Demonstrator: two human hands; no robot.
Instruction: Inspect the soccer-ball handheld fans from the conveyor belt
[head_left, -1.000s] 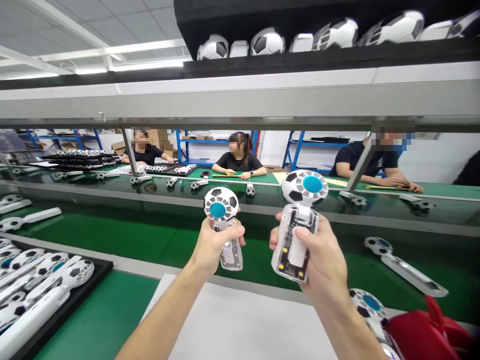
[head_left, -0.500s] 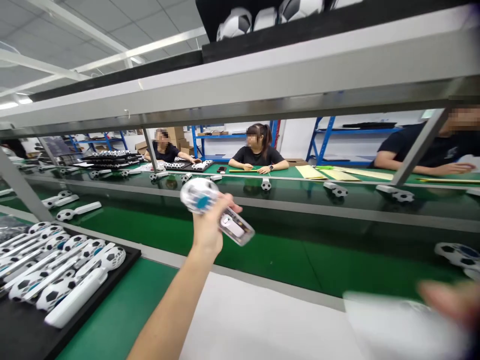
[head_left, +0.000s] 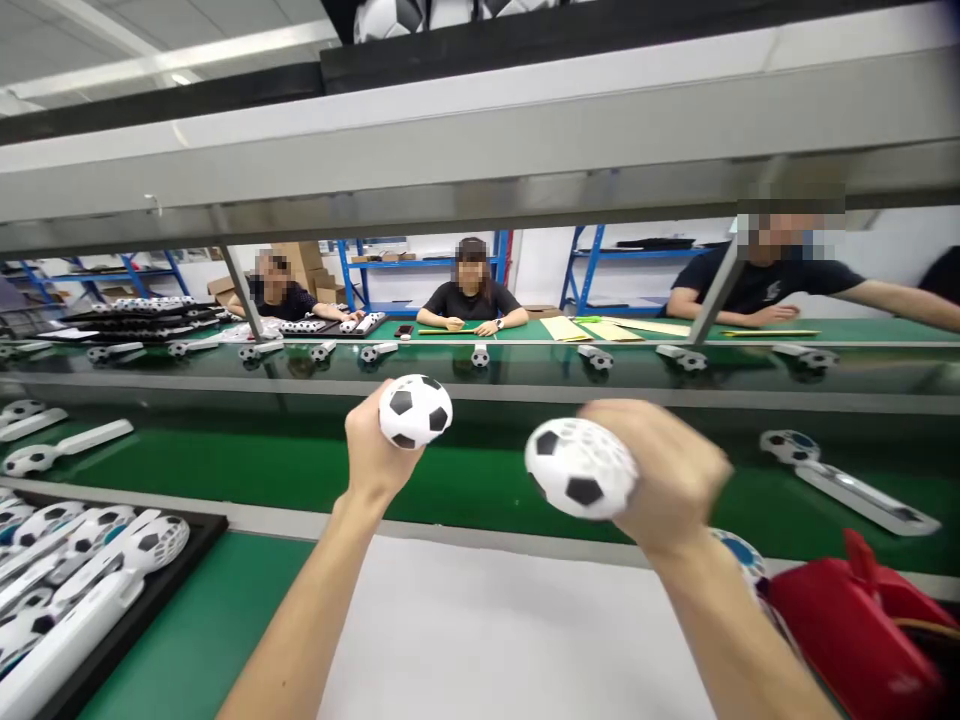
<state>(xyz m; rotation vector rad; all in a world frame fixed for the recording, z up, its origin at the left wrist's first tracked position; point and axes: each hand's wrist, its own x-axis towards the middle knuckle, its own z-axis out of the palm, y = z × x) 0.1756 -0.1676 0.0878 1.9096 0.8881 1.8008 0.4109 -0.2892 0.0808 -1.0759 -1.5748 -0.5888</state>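
Note:
My left hand (head_left: 369, 445) is closed round a handheld fan (head_left: 416, 412) whose round head is white with black football patches. Its handle is hidden in my fist. My right hand (head_left: 671, 475), slightly blurred, grips a second football-patterned handheld fan (head_left: 581, 468); a mesh grille shows on the top of its head, and the hand covers its handle. Both fans are held up side by side, apart from each other, in front of the green conveyor belt (head_left: 480, 490). Beneath my forearms lies a white sheet (head_left: 517, 630).
At left, a black tray (head_left: 180, 570) holds several such fans. More fans lie along the belt, one (head_left: 847, 480) at right. A red bag (head_left: 855, 630) sits at lower right, beside a blue-and-white round thing (head_left: 739, 555). A metal shelf beam (head_left: 450, 170) crosses overhead. Three co-workers sit opposite.
My right hand has come from the blurred right edge to the middle with a fan. My left hand has turned its fan, so the patched side shows. The view has swung right, revealing the red bag.

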